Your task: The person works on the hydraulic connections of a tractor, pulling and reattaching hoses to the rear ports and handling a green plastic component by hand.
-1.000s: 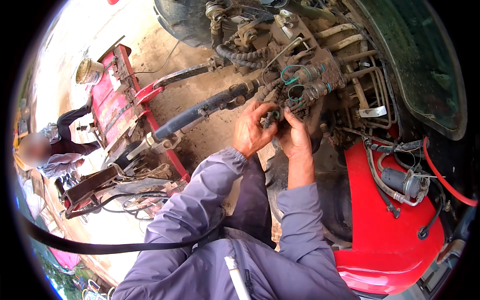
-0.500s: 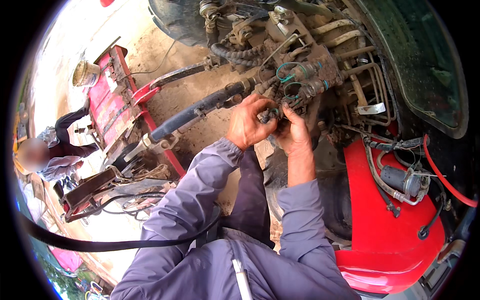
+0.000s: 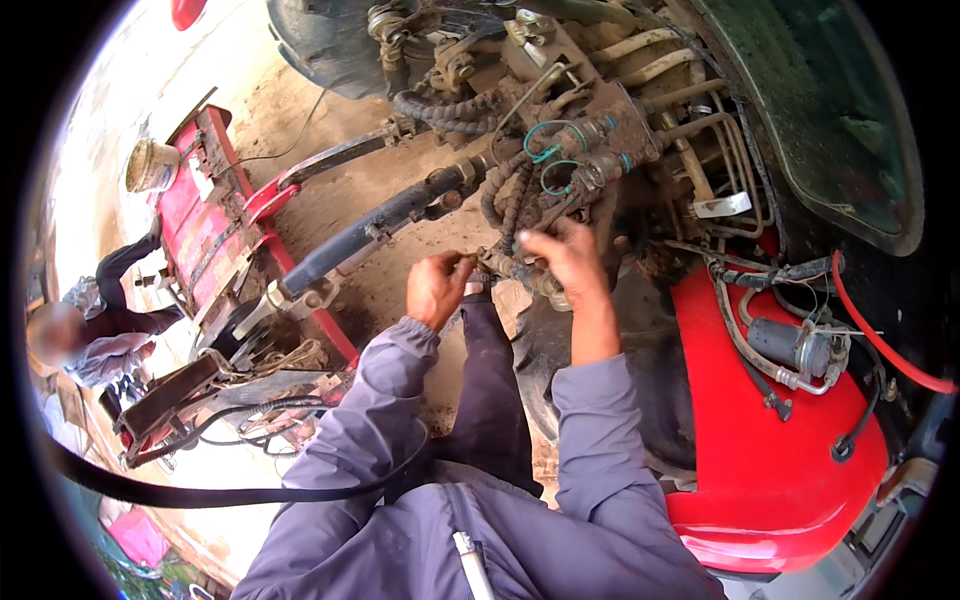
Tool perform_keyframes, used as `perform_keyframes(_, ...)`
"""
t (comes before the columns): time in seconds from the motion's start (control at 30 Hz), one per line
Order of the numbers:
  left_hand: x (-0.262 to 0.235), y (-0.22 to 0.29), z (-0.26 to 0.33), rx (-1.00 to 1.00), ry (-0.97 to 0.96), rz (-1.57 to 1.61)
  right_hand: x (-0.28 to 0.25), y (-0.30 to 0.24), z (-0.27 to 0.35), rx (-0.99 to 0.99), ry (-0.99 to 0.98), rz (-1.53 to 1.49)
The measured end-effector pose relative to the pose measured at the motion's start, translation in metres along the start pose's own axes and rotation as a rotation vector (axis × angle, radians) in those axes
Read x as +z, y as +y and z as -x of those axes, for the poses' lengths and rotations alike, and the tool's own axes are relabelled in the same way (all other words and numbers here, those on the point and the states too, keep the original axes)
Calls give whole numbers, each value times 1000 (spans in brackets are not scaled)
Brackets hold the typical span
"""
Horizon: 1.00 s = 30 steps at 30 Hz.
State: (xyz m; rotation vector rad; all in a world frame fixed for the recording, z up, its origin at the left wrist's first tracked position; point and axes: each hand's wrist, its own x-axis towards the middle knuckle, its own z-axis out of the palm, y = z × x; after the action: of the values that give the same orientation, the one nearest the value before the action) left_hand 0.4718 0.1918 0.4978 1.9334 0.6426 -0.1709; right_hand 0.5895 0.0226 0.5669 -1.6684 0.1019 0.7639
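Note:
My left hand (image 3: pixel 438 289) is closed in a pinch, its thumb and fingertips at the dirty end of a hydraulic hose (image 3: pixel 512 266); whether a small part sits in the pinch cannot be made out. On the other side, my right hand (image 3: pixel 573 262) has its fingers curled over the same hose, partly hiding it. Just beyond them, muddy spiral-wrapped hoses (image 3: pixel 511 205) run up to couplings (image 3: pixel 597 170) looped with green cords (image 3: pixel 548 150) at the rear of a tractor.
A dark linkage bar (image 3: pixel 385 222) slants left of my hands toward a red implement (image 3: pixel 205 225). A red fender (image 3: pixel 730 400) with a grey cylinder (image 3: pixel 785 342) stands at right, below a window (image 3: pixel 830 120). Another person (image 3: pixel 90 330) is at far left, near a bucket (image 3: pixel 152 166).
My hands have moved apart and lower; the left has shifted left, off the bunched hose fittings. More of the hose now shows between them. The whole view has shifted slightly.

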Motion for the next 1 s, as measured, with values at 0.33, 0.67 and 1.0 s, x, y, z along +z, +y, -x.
perform_keyframes(0.33, 4, -5, 14, 119, -205, 73, -60, -16, -9, -524, 298, 970)
perform_keyframes(0.67, 7, -28, 48, -12, -256, 69, -86, -33, -32, -427, 98, 1111)
perform_keyframes(1.0, 0, -27, 45, 16, -225, 121, -105, 16, -31, -524, 70, 1224)
